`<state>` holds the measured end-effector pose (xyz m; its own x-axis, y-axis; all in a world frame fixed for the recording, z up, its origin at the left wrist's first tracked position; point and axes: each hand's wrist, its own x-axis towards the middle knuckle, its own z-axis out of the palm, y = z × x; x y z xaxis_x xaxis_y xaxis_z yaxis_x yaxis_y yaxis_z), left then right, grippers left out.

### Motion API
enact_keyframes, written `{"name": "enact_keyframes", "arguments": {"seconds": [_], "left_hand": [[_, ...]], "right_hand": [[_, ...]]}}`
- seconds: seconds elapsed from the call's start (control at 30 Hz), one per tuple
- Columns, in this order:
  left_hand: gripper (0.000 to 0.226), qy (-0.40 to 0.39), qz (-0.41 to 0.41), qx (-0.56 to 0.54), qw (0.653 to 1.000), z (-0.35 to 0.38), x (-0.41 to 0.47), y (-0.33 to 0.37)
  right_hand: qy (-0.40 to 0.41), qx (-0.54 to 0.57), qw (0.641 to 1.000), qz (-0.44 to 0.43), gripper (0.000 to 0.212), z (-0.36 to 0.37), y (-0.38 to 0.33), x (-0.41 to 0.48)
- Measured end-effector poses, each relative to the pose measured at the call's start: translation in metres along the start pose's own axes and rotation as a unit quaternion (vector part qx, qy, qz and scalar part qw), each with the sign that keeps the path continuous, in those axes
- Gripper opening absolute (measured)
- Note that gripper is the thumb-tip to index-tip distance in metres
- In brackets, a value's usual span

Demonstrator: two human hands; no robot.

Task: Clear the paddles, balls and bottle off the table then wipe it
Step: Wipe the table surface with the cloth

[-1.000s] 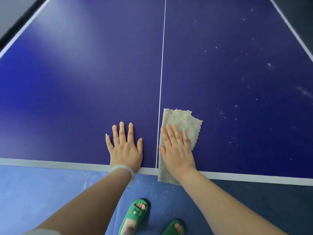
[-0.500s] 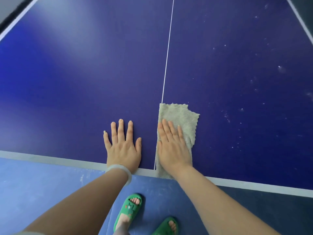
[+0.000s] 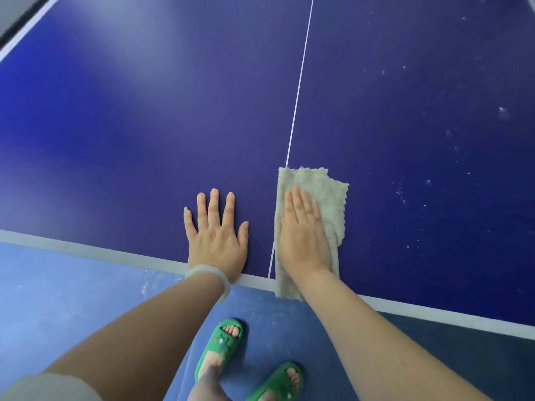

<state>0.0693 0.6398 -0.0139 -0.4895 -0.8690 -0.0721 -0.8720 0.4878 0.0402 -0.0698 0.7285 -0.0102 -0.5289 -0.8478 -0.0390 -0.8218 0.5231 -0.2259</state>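
A dark blue table-tennis table [image 3: 150, 117] fills the view, with a thin white centre line [image 3: 299, 82] running away from me. My right hand [image 3: 302, 235] lies flat with straight fingers on a beige-grey cloth [image 3: 330, 195] just right of that line, and the cloth's near end hangs over the table's white front edge [image 3: 86, 250]. Left of the line, my left hand [image 3: 215, 235] rests flat on the bare table with fingers spread. White specks of dust [image 3: 401, 192] dot the right half. No paddles, balls or bottle are in view.
The blue floor [image 3: 58, 299] lies below the table's front edge. My feet in green slippers [image 3: 221, 345] stand close to it. The table's left side line [image 3: 26, 36] shows at the top left.
Both hands and the cloth keep their places on the table near the front edge. The view has shifted slightly, so the centre line now leans more to the right.
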Motion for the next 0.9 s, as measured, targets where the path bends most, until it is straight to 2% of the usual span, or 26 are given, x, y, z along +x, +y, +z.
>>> {"name": "enact_keyframes", "arguments": {"seconds": [0.07,0.1,0.17,0.27,0.33,0.43,0.5,0.53,0.6,0.67,0.77,0.83,0.9], "left_hand": [[0.067,0.003,0.000,-0.001,1.000,0.001,-0.001,0.000],[0.067,0.004,0.000,-0.002,1.000,0.001,0.000,0.000],[0.067,0.005,-0.001,-0.001,1.000,0.001,0.000,0.000],[0.066,0.003,0.001,-0.004,1.000,0.000,0.000,0.000],[0.065,-0.001,0.001,-0.003,1.000,-0.001,0.000,-0.001],[0.065,-0.004,-0.002,-0.003,1.000,-0.001,-0.001,0.000],[0.065,-0.004,-0.005,-0.008,1.000,-0.001,0.000,0.000],[0.064,-0.001,-0.005,-0.009,1.000,-0.001,0.000,-0.001],[0.064,0.004,-0.004,-0.008,1.000,-0.001,0.000,-0.001],[0.065,0.005,-0.005,-0.008,1.000,-0.001,-0.001,0.000],[0.067,0.000,-0.006,-0.011,1.000,-0.001,0.000,0.001],[0.067,-0.001,-0.004,-0.011,1.000,-0.002,0.000,0.001],[0.067,-0.005,-0.005,-0.006,1.000,-0.002,0.000,0.000]], "right_hand": [[-0.018,-0.038,0.997,-0.072,0.056,-0.003,0.008,-0.013],[-0.023,-0.047,0.996,-0.074,0.056,-0.009,0.020,-0.011],[-0.025,-0.066,0.997,-0.011,0.057,-0.019,0.051,0.002],[-0.022,-0.060,0.989,0.136,0.055,-0.027,0.070,0.028],[-0.013,-0.038,0.988,0.151,0.056,-0.023,0.047,0.029],[-0.022,-0.047,0.998,0.033,0.058,-0.009,0.010,-0.005],[-0.042,-0.057,0.996,-0.058,0.058,-0.011,0.019,-0.025],[-0.048,-0.055,0.995,-0.073,0.057,-0.015,0.033,-0.026],[-0.043,-0.064,0.997,-0.020,0.057,-0.023,0.068,-0.018],[-0.035,-0.071,0.992,0.103,0.057,-0.030,0.093,-0.002],[-0.006,-0.058,0.978,0.198,0.058,-0.027,0.075,0.016],[-0.004,-0.042,0.985,0.166,0.059,-0.018,0.039,0.018],[-0.018,-0.046,0.997,0.064,0.060,-0.008,0.009,0.009]]}}
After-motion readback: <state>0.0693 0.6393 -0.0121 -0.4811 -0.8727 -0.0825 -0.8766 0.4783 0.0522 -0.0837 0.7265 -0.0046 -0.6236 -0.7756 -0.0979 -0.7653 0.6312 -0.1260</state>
